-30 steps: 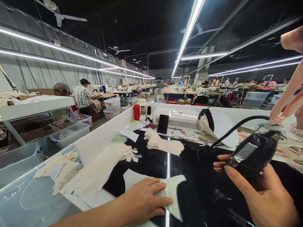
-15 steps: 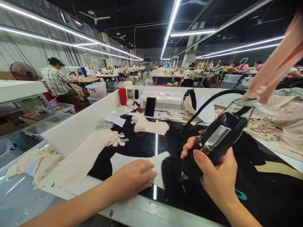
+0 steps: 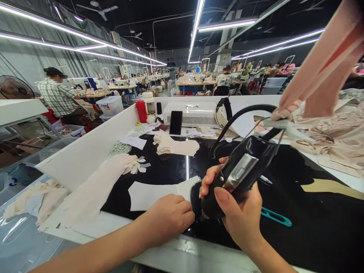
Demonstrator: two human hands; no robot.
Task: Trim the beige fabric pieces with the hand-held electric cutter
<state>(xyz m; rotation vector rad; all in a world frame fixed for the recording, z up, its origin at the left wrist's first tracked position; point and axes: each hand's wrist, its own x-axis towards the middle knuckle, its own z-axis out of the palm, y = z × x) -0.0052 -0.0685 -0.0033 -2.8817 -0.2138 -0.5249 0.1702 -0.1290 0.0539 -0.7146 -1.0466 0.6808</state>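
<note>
Black handheld iron (image 3: 239,175), its cord (image 3: 241,113) arcing up and back across the bench, is sitting in the worker's right hand (image 3: 239,220), fingers closed tightly around the body and thumb lying along the metal plate, so that the tool's lower end is angling down at the near edge of a white fabric piece (image 3: 159,193). The left hand (image 3: 169,216) is curling closed over that edge, fingertips pinching and pressing the piece flat against the glossy black worktop (image 3: 313,227), apparently to keep it from sliding under the tool. A teal thread snip (image 3: 275,217) is lying just right of the tool, within easy reach. Further out, cream cut pieces (image 3: 174,146) are piling at mid-bench, with more spilling over the white side wall (image 3: 85,151) toward a clear bin (image 3: 17,242) at left. A red bottle (image 3: 141,111), a phone (image 3: 176,122) and a white machine box (image 3: 193,113) are lining the back. Pink straps (image 3: 324,68) are hanging at upper right, while other workers are sitting at benches beyond.
</note>
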